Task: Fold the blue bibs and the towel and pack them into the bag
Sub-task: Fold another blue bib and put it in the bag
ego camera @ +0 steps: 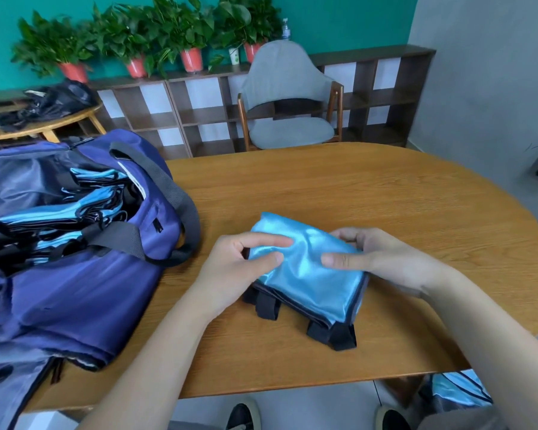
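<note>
A folded shiny light-blue bib (308,283) with black trim and black straps lies on the wooden table (385,197) in front of me. My left hand (230,268) pinches its left edge between thumb and fingers. My right hand (382,259) grips its right edge, thumb lying on top of the fabric. To the left stands an open dark-blue duffel bag (75,290); several folded blue bibs (59,212) are stacked inside it. No towel is in view.
More blue fabric (460,389) lies below the table's near right edge, by my shoes. A grey chair (288,97) stands behind the table, with a low shelf and potted plants along the wall. A small round table (44,125) holds dark items at far left.
</note>
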The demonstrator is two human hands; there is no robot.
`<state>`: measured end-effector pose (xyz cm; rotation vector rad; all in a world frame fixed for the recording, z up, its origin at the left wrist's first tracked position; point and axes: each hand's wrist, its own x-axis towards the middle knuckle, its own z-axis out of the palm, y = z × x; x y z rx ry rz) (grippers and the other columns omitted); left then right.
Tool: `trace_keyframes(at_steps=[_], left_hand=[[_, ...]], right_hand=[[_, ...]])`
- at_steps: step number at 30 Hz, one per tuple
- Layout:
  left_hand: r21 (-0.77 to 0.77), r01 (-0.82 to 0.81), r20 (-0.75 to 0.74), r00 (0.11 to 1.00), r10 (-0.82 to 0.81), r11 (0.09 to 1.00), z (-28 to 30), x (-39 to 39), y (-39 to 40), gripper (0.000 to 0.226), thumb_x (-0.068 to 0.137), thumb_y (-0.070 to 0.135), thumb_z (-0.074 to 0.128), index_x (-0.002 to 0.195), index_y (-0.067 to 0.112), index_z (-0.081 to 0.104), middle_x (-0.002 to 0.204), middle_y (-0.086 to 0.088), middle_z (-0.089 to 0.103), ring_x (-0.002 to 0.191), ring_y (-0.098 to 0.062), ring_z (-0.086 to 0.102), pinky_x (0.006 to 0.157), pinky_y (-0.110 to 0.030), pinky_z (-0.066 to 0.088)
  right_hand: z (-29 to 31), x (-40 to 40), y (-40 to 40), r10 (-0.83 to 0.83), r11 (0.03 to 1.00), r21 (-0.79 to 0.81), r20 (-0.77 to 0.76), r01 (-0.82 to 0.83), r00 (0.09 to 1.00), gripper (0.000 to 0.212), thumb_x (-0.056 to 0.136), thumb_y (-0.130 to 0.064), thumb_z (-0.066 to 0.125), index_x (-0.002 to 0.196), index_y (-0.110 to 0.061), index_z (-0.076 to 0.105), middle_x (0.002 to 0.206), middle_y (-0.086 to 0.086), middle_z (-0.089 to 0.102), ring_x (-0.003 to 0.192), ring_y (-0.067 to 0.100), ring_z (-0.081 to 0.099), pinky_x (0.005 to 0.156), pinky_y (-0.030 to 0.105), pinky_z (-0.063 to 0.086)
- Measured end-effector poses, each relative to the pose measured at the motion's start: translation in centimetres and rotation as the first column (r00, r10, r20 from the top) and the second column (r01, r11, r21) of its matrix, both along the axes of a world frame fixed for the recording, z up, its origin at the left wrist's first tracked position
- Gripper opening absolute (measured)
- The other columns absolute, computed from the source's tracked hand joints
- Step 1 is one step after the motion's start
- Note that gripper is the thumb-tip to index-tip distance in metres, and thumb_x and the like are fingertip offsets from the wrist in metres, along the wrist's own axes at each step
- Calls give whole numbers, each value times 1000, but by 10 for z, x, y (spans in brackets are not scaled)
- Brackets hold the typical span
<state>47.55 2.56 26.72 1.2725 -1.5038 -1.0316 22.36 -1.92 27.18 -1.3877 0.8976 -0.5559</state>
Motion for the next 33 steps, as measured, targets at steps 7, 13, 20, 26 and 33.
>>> trace_keyframes(at_steps=[7,13,20,26,33], left_hand=[[-137,-132,25,990,136,982,-2,2,-1,22,93,16,72,104,33,80,117,20,72,118,5,60,102,-19,43],[-225,-111,207,965,159,968,-10,-2,2,28,88,47,71,115,42,74,118,21,67,116,5,58,96,-11,41],[-91,36,171,985,-20,995,-16,2,-4,15,90,36,76,105,39,78,115,22,72,110,-3,66,96,-27,44],[-142,-18,95,995,32,990,-13,4,-4,14,92,20,75,104,27,81,112,21,74,112,4,64,93,-12,45],[-181,-94,124,985,117,979,-17,8,-5,17,93,23,74,106,34,79,113,25,72,105,-4,69,96,-33,54]], right_hand=[[-3,12,-3,-333,942,56,306,332,892,57,80,-3,73,133,-15,54,108,16,75,96,30,74,72,31,61],[-20,26,-2,-512,834,-45,311,551,801,37,95,-17,66,129,-24,51,100,13,76,88,29,75,74,41,59],[-22,23,-5,-564,766,-140,322,627,761,29,94,-17,70,87,-18,42,77,11,59,71,25,58,59,37,44],[-16,23,-5,-397,900,10,434,436,808,20,88,-1,68,105,-8,75,109,14,74,101,28,71,84,34,60],[-18,17,-7,-183,982,12,253,187,950,32,83,-7,74,114,-4,74,123,7,72,119,20,65,102,30,48]])
